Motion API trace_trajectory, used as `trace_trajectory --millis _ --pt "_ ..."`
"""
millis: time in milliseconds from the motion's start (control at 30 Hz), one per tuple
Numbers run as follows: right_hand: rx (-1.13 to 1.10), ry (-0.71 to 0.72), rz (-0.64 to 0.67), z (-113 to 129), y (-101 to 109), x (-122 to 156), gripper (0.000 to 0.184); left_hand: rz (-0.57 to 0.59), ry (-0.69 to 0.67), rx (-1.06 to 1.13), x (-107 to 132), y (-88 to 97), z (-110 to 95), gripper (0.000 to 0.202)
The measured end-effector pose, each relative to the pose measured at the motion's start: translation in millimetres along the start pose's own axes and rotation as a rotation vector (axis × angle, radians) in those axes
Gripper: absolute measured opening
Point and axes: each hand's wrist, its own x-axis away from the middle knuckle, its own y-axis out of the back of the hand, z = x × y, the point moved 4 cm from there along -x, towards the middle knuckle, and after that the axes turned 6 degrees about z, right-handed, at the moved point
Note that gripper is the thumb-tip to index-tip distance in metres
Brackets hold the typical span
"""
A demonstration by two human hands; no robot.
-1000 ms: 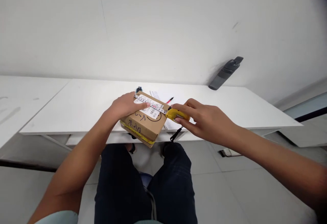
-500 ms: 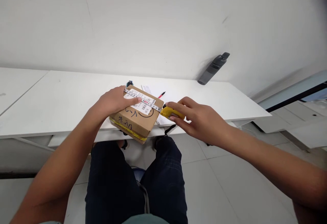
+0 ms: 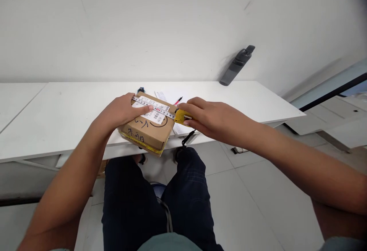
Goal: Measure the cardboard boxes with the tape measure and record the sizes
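A brown cardboard box (image 3: 151, 129) with a white shipping label, dark handwriting and a yellow-taped side juts over the table's front edge. My left hand (image 3: 122, 109) grips its left side, thumb pressing the white tape blade (image 3: 164, 112) down across the label. The blade's far end lies by my left fingers, partly hidden. My right hand (image 3: 208, 118) is closed round the yellow tape measure (image 3: 180, 116), whose case sits at the box's right edge. A dark wrist strap (image 3: 187, 138) hangs below that hand.
Behind the box on the white table (image 3: 71, 113) lie written papers (image 3: 160, 95), a red-and-black pen (image 3: 178, 101) and a small dark-blue object (image 3: 141, 89). A dark grey bottle (image 3: 236, 67) stands at the back right, near the wall. My legs are below the table edge.
My right hand has brought the tape measure case in against the box's right edge, and its fingers have closed further round it. The view has shifted slightly; the left hand still grips the box.
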Motion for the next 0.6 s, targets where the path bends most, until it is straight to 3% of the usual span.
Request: trace_trajectory --millis 333,600 --pt "0.041 -0.032 0.097 -2.1 6.7 -4.0 0.036 0.008 0.032 0.099 9.2 -1.5 1.4 0.085" --pt "0.026 -0.033 0.048 -2.8 1.3 -0.4 0.032 0.009 0.044 0.117 11.3 -0.7 0.6 0.084"
